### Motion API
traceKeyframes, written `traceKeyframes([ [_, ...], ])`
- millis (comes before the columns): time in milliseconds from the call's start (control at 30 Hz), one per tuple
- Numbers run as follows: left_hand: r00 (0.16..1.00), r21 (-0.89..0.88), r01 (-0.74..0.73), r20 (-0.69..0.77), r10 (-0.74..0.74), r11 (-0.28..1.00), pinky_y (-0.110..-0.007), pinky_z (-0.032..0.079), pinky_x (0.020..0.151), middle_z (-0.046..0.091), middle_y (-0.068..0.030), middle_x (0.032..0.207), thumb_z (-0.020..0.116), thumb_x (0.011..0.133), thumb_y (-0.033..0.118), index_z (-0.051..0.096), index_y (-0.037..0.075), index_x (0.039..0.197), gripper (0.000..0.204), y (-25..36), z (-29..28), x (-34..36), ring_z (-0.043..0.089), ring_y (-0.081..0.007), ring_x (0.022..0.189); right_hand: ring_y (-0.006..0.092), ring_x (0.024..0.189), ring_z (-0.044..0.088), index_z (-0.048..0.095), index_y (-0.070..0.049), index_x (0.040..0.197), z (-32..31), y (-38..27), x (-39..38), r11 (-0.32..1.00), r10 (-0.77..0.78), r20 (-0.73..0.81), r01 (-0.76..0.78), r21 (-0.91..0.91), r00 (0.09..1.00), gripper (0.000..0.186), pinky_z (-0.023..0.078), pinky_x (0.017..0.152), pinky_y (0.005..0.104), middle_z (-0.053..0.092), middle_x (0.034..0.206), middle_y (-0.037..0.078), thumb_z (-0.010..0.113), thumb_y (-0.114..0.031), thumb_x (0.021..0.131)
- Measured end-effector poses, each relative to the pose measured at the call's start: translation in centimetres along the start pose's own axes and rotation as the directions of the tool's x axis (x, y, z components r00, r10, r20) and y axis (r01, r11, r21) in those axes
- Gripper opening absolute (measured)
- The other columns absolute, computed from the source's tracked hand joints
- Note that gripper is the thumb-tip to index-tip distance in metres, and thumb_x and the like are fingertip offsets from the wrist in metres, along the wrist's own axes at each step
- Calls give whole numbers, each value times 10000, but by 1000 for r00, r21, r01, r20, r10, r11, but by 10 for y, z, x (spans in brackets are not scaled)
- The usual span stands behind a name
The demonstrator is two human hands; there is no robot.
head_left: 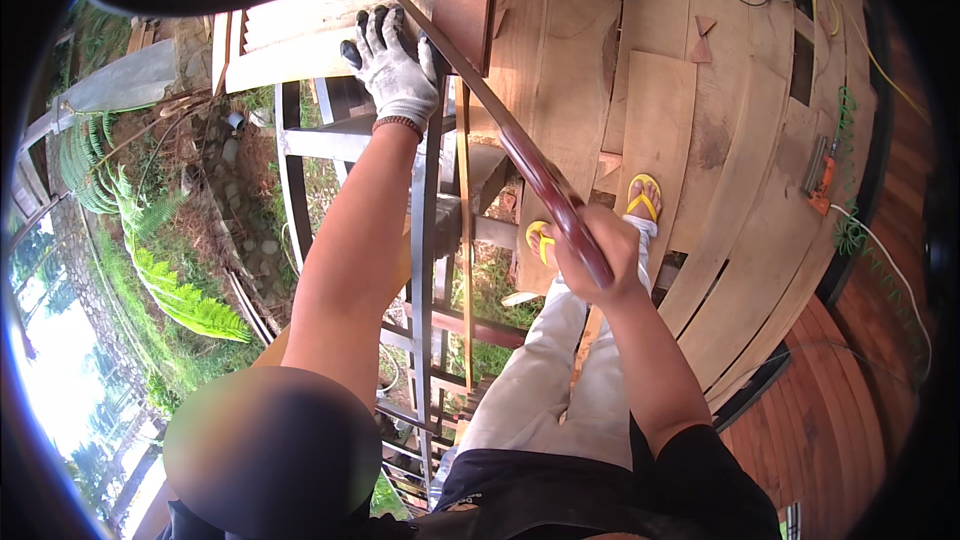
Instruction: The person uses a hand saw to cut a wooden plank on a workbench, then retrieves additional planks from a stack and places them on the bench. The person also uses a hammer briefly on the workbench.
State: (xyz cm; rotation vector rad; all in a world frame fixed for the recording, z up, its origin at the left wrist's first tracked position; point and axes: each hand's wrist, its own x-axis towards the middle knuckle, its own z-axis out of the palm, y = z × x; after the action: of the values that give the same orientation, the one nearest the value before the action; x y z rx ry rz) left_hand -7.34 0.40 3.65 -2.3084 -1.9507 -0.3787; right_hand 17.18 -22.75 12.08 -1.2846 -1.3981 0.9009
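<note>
My left hand (395, 75) wears a pale grey work glove with dark fingertips. It lies flat, fingers stretched, on a pale wooden board (285, 70) at the upper left. My bare right hand (610, 245) is wrapped round the near end of a long, slim tool with a glossy reddish-brown handle (530, 165). From there the tool runs up and to the left, narrowing past my gloved hand, and its far end reaches over the pale board. What kind of tool it is I cannot make out. Beside the board stands a reddish-brown wooden panel (464, 5).
Dark metal framing (424, 270) stands below the board, with open gaps down to the ground. Wooden deck planks (660, 130) spread to the right, with small wood offcuts (703, 40). An orange tool (822, 180) lies there with a green coiled hose (848, 235). Ferns grow at left.
</note>
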Motion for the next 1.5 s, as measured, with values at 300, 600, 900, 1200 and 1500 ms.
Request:
traceKeyframes([
  [300, 1000, 37, -1, 14, 0, 999, -560, 72, 1229, 368, -161, 1565, 498, 982, 383, 409, 75, 1492, 602, 4, -1, 3, 221, -330, 1531, 303, 542, 596, 637, 31, 844, 8, 14, 15, 997, 80, -7, -80, 18, 997, 68, 452, 509, 368, 590, 675, 144, 698, 18, 816],
  [600, 1000, 26, 10, 15, -11, 1000, -588, 48, 1230, 372, -181, 1547, 580, 929, 367, 421, 73, 1477, 643, -5, -6, -6, 206, -357, 1526, 311, 555, 587, 645, 9, 822, -32, -2, -58, 994, -55, 8, 56, -90, 998, 86, 455, 521, 390, 570, 663, 144, 720, -8, 785],
  [900, 1000, -24, 14, 18, -13, 1000, -578, 37, 1234, 355, -182, 1564, 584, 934, 348, 413, 60, 1484, 644, -5, -8, -6, 188, -349, 1536, 314, 516, 566, 631, 38, 782, -27, -2, -53, 981, -146, -27, 141, -134, 989, 70, 449, 490, 384, 572, 654, 157, 697, 19, 795],
  [1200, 999, 13, -20, 38, 19, 1000, -577, 32, 1238, 352, -178, 1569, 578, 934, 375, 416, 63, 1485, 653, 3, -4, 3, 183, -335, 1540, 340, 552, 583, 607, 16, 806, 12, 17, 10, 1000, -3, -45, 3, 14, 999, 102, 447, 513, 385, 573, 673, 153, 705, -12, 798],
  [1500, 999, 7, -27, 24, 27, 1000, -581, 42, 1238, 348, -185, 1573, 567, 950, 378, 425, 75, 1480, 627, 3, -2, 0, 182, -333, 1541, 289, 557, 622, 634, 32, 831, 5, 33, 3, 1000, -12, 7, 12, -22, 1000, 66, 485, 530, 364, 622, 696, 131, 688, -5, 822],
])
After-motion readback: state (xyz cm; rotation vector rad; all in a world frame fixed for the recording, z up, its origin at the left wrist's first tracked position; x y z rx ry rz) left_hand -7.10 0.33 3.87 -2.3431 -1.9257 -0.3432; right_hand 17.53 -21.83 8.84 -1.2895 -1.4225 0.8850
